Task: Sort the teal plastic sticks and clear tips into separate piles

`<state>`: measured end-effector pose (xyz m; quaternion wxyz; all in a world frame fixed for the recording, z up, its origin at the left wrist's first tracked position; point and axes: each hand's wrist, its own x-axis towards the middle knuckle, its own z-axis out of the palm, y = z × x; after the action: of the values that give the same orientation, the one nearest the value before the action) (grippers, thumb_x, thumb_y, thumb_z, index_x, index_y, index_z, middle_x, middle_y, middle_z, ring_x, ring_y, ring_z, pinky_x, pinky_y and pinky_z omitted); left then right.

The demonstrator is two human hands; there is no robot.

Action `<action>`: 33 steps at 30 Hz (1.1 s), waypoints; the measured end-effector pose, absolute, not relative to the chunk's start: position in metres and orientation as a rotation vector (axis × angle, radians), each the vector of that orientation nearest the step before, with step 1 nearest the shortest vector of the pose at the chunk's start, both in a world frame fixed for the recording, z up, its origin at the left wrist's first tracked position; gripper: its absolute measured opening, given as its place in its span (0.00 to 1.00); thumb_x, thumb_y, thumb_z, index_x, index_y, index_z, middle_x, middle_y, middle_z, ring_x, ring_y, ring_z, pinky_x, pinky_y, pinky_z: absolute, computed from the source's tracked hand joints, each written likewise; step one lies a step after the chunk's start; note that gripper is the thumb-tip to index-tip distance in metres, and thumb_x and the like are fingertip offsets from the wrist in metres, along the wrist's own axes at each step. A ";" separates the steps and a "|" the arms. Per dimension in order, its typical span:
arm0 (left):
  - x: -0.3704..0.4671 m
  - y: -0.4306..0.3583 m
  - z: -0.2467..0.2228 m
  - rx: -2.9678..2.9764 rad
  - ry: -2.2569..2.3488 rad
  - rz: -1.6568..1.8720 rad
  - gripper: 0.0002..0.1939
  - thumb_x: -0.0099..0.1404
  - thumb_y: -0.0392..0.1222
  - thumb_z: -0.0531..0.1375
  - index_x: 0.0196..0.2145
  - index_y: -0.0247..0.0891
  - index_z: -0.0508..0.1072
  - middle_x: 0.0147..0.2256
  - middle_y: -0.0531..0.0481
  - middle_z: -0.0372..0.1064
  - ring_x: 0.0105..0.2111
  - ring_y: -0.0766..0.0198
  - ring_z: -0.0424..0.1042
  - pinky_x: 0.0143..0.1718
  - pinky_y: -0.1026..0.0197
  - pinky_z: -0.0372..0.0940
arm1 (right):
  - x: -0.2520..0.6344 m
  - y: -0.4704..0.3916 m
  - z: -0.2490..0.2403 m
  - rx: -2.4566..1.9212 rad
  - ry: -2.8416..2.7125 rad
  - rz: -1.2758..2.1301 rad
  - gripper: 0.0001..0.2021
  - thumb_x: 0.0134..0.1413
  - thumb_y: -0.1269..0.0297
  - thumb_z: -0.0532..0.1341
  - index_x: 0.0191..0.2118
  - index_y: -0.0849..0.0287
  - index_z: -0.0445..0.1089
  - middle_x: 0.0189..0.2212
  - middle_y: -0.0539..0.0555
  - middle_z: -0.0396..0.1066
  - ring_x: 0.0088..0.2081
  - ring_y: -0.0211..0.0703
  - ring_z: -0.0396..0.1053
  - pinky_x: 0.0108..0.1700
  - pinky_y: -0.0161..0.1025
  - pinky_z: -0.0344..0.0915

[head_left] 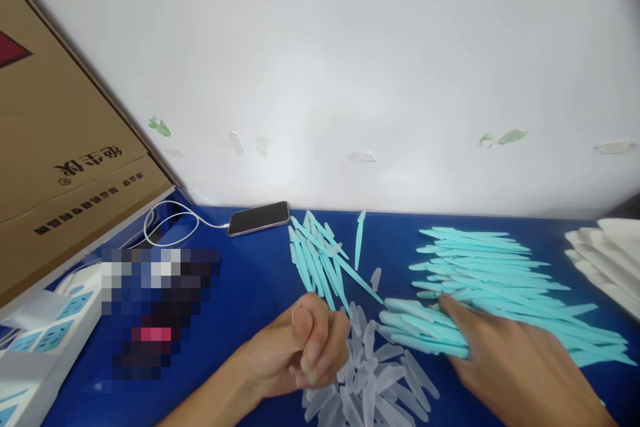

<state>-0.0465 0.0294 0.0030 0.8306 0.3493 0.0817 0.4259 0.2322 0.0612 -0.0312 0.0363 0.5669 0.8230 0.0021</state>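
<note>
My right hand (pixel 515 360) is closed around a bundle of turquoise eyebrow razors (pixel 423 327), their capped ends pointing left. Under and behind that hand lies a wide spread of more turquoise razors (pixel 480 260), roughly parallel. My left hand (pixel 305 347) is curled with its fingers closed; whatever may be inside it is hidden. Just below and right of it is a heap of translucent plastic caps (pixel 370 380). Beyond the left hand, a smaller pile of turquoise razors (pixel 320 260) points toward me. A single razor (pixel 359 240) and a loose cap (pixel 375 278) lie nearby.
A phone (pixel 259 218) on a white cable (pixel 173 203) lies by the white wall (pixel 325 67). At left are a power strip (pixel 60 340), a cardboard box (pixel 65 147) and a blurred-out patch. White stacked pieces (pixel 605 260) sit at the right on the blue table (pixel 210 320).
</note>
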 end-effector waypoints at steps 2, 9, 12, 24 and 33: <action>-0.046 0.029 0.003 0.738 0.175 0.904 0.34 0.65 0.56 0.63 0.12 0.34 0.54 0.16 0.55 0.54 0.14 0.76 0.51 0.13 0.73 0.46 | 0.232 0.062 -0.031 1.747 2.522 -0.009 0.25 0.47 0.72 0.57 0.53 0.49 0.70 0.32 0.51 0.80 0.27 0.55 0.77 0.24 0.39 0.58; -0.046 0.030 0.002 0.735 0.169 0.903 0.34 0.64 0.57 0.63 0.12 0.33 0.54 0.16 0.55 0.54 0.14 0.76 0.51 0.13 0.73 0.46 | 0.231 0.061 -0.028 1.736 2.505 -0.034 0.25 0.47 0.72 0.56 0.52 0.49 0.70 0.33 0.52 0.81 0.27 0.54 0.77 0.24 0.38 0.57; -0.046 0.030 0.003 0.729 0.178 0.892 0.34 0.64 0.56 0.63 0.12 0.33 0.54 0.16 0.55 0.54 0.14 0.76 0.51 0.13 0.73 0.46 | 0.231 0.061 -0.028 1.736 2.505 -0.027 0.24 0.47 0.72 0.57 0.52 0.49 0.70 0.34 0.52 0.81 0.27 0.54 0.77 0.24 0.38 0.57; -0.046 0.030 0.002 0.737 0.156 0.894 0.35 0.64 0.58 0.63 0.12 0.33 0.54 0.15 0.55 0.54 0.14 0.76 0.51 0.13 0.73 0.47 | 0.229 0.059 -0.027 1.742 2.496 -0.004 0.25 0.47 0.72 0.57 0.53 0.50 0.70 0.32 0.51 0.81 0.27 0.54 0.77 0.24 0.38 0.58; -0.045 0.030 0.002 0.719 0.183 0.898 0.35 0.64 0.56 0.64 0.11 0.33 0.54 0.14 0.54 0.55 0.14 0.75 0.52 0.14 0.72 0.47 | 0.232 0.061 -0.031 1.732 2.535 -0.005 0.26 0.45 0.72 0.58 0.53 0.50 0.70 0.29 0.51 0.79 0.25 0.53 0.76 0.23 0.37 0.55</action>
<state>-0.0453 0.0299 0.0024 0.8350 0.3396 0.0865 0.4242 0.2320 0.0607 -0.0311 0.0359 0.5638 0.8252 -0.0015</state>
